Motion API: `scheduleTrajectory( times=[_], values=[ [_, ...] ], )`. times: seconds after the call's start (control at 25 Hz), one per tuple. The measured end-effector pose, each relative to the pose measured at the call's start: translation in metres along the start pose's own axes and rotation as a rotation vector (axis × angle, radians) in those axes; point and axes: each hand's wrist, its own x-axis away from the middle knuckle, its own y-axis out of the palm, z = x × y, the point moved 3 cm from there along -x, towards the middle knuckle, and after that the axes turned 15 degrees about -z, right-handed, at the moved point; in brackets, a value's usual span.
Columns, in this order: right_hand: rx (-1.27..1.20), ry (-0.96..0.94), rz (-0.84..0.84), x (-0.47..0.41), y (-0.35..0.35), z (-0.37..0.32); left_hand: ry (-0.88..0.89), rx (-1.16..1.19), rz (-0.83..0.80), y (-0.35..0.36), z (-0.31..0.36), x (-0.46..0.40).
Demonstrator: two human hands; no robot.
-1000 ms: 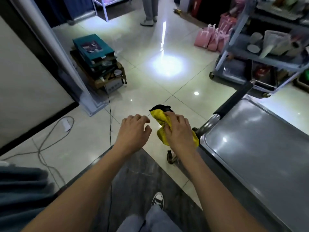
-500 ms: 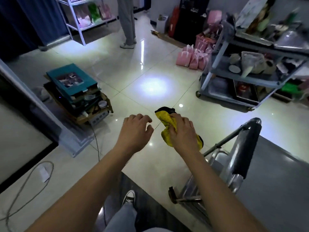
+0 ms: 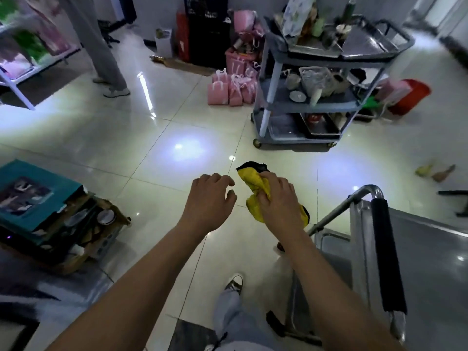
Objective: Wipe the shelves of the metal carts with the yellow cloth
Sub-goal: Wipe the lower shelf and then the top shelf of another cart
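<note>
Meanwhile right hand (image 3: 281,198) bunches yellow cloth (image 3: 254,184), left hand (image 3: 210,198) loose, above tiled floor (image 3: 157,173).

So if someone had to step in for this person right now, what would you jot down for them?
Right hand: grips the bunched yellow cloth, held in the air over the floor.
Left hand: holds nothing, fingers loosely curled, beside the cloth.
Metal cart: at the person's right, top shelf bare, black-padded handle nearest. A grey cart loaded with items stands farther off.
Done: cloth in hand; the cloth touches no shelf.
Left: bring the cloth to the cart and wipe the shelves.
</note>
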Motion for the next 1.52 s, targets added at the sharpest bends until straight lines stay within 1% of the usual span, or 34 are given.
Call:
scheduleTrajectory(
  times=[0.28, 0.4, 0.56, 0.72, 0.8, 0.92, 1.08, 1.28, 1.44, 1.52],
  values=[
    [-0.047, 0.171, 0.074, -0.153, -0.030, 0.052, 0.166, -0.097, -0.105, -0.029, 0.014, -0.175],
    [-0.030, 0.186, 0.111, -0.211, -0.055, 0.072, 0.220, -0.108, -0.080, -0.043, 0.026, -0.242],
    [0.010, 0.224, 0.177, -0.269, -0.095, 0.113, 0.326, -0.093, -0.098, -0.046, 0.062, -0.332],
    [-0.008, 0.369, 0.288, -0.321, -0.133, 0.175, 0.469, -0.112, -0.159, -0.032, 0.107, -0.435],
    [-0.019, 0.429, 0.312, -0.348, -0.152, 0.206, 0.546, -0.125, -0.183, -0.029, 0.128, -0.491],
    [-0.003, 0.530, 0.349, -0.390, -0.188, 0.246, 0.660, -0.147, -0.245, -0.028, 0.170, -0.576],
    [-0.008, 0.677, 0.477, -0.421, -0.233, 0.293, 0.851, -0.175, -0.309, -0.020, 0.244, -0.658],
    [-0.051, 0.897, 0.569, -0.416, -0.273, 0.365, 1.055, -0.199, -0.404, 0.012, 0.345, -0.711],
    [-0.116, 1.022, 0.712, -0.401, -0.311, 0.446, 1.213, -0.225, -0.442, 0.057, 0.453, -0.748],
    [-0.117, 1.087, 0.749, -0.386, -0.334, 0.487, 1.277, -0.243, -0.480, 0.080, 0.509, -0.753]
  ],
)
